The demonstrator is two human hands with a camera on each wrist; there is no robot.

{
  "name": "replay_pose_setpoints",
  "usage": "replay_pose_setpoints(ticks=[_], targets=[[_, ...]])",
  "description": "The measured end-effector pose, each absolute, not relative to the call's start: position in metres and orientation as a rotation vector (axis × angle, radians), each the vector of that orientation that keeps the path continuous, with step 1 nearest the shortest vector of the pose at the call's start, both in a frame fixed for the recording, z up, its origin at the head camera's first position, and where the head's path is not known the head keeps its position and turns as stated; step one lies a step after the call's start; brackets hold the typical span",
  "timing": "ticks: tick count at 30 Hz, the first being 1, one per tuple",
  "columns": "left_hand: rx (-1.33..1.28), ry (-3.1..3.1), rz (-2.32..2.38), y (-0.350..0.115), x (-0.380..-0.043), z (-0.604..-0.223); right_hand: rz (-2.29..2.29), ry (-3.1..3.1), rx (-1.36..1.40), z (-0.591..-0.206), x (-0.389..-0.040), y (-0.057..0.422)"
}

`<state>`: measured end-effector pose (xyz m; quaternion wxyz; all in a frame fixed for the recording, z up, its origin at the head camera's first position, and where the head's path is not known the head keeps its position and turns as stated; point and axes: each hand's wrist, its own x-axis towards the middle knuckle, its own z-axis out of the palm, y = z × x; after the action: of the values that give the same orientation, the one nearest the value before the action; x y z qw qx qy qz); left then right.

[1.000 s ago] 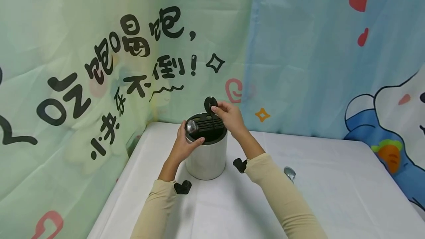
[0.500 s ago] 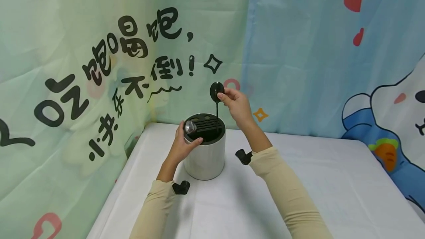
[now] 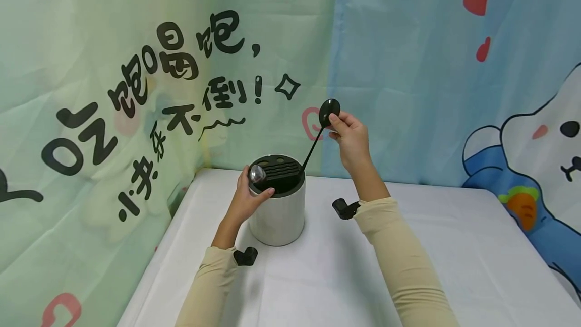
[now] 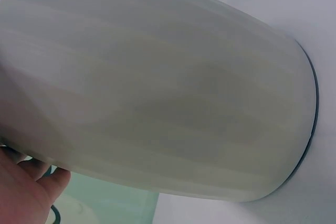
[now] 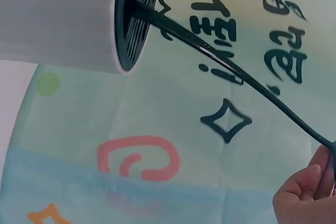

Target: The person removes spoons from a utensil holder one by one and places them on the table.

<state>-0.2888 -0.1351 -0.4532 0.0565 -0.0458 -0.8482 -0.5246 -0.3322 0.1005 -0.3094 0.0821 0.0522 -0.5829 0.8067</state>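
Note:
A white cylindrical utensil holder with a black slotted top stands upright on the table. My left hand grips its upper left side, thumb over the rim; the left wrist view is filled by its pale wall. Up to the right, my right hand pinches a black spoon by the bowl. The spoon slants, bowl up, and its handle runs down to the holder's top in the right wrist view. A shiny metal spoon sticks out of the top, beside my left fingers.
The holder stands on a white-covered table. Close behind it hangs a printed green and blue curtain. Black wrist cameras jut from both sleeves.
My right hand has risen and moved right, drawing the black spoon up and tilting it. A metal spoon on the table has become hidden by my right sleeve. My left hand keeps its grip.

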Motion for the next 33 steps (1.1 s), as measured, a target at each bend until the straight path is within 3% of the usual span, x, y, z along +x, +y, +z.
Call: replay_pose_setpoints(ticks=[13,33], targets=[[-0.138,-2.576,-1.616,-0.135,-0.289,-0.450,2.777,-1.387,-0.138,-0.329,-0.340,0.144],[-0.142,-2.561,-1.627,-0.132,-0.287,-0.453,2.367,-2.244,-0.573,-0.443,-0.328,0.220]])
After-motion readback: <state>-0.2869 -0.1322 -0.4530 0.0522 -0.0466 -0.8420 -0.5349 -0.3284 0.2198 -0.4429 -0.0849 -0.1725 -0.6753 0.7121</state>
